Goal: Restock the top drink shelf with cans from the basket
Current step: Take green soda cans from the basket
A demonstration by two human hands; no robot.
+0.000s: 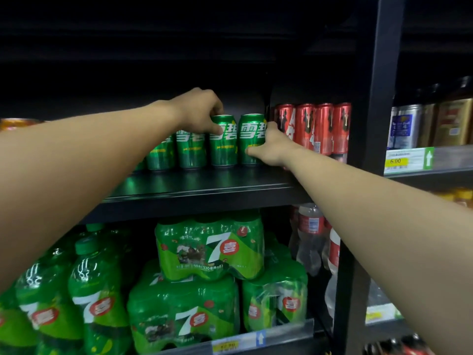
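Dim, soft focus, wide-angle edge distortion

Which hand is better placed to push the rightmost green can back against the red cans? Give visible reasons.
Right. The right hand already grips the rightmost green can, next to the red cans. The left hand holds the neighbouring green can, farther from them.

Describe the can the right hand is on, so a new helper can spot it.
On the black top shelf, find the row of green cans left of the red cans. It is the rightmost green can, nearest the red ones, with the right hand gripping its right side.
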